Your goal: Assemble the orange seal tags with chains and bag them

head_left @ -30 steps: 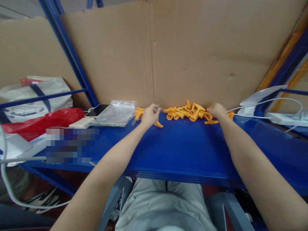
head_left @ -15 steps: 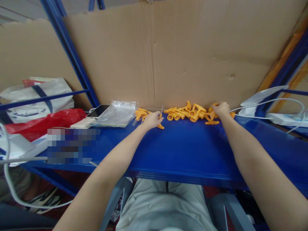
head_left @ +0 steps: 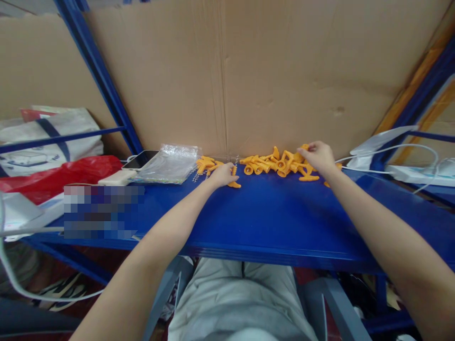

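Observation:
My left hand rests on the blue tabletop, fingers closed around an orange corkscrew. Its handle sticks out below the fingers, and a thin metal spiral rises above them. Just left of that hand lies a small heap of orange corkscrews with wavy metal spirals. Over the right end of a longer pile of orange T-shaped pieces, several with round hollow ends, my right hand pinches an orange T-shaped piece. The fingers hide part of it, and the forearm partly covers other orange pieces beside it.
Left on the blue table are a clear plastic bag, a phone, a white block and a red bag. Cardboard stands behind. White cables and a power strip lie at right.
My right hand has shifted left and slightly up along the pile, an orange piece now showing at its fingertips. My left hand keeps its hold. The view has shifted slightly.

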A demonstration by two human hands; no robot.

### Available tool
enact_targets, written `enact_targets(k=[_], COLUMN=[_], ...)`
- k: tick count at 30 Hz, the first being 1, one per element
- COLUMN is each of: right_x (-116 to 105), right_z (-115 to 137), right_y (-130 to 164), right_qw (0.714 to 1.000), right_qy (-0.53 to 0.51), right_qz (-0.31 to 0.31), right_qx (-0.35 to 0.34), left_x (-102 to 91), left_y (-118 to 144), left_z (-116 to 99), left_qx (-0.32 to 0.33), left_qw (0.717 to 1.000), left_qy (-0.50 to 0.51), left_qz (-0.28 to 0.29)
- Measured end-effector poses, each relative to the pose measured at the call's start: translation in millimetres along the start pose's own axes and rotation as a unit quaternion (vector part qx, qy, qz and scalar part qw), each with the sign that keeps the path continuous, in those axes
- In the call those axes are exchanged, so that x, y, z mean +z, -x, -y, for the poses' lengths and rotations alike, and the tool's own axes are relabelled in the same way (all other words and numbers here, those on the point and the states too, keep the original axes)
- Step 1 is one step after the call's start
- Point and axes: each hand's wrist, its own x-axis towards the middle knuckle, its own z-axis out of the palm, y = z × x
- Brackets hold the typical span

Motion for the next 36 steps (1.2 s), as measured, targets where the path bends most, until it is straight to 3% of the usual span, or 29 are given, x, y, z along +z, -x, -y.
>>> enact_targets(k=[3,5,12,19,25,27,31,36], right_x=[14,21,24,17,17,21,28,28], right_z=[7,10,11,18,21,20,20,23], right_y=[22,31,38,42,51,53,55,57], right_qw=[0.988,0.976,0.958,0.945,0.910,0.918,0.944,0.927], right_qy=[0.034,0.060,0.120,0.108,0.069,0.084,0.139,0.144], right_qz=[0.146,0.197,0.233,0.269,0.377,0.356,0.240,0.179], right_qx=[-0.044,-0.076,-0.119,-0.152,-0.156,-0.154,-0.180,-0.296], left_x=[-0.5,-0.6,-5.3,-19.9,-13.5,-11.4,-10.7,-10.6], left_y=[1,1,5,16,15,15,16,17], left_z=[-2,-4,-5,-16,-19,-20,-24,-25], left_qx=[-0.002,0.010,0.070,0.015,0.046,0.065,0.092,0.088], left_qw=[0.999,0.998,0.991,0.979,0.986,0.988,0.991,0.993], left_qy=[-0.007,-0.018,-0.102,-0.152,-0.134,-0.126,-0.102,-0.078], left_qz=[0.040,0.063,0.054,0.136,0.084,0.053,-0.006,-0.029])
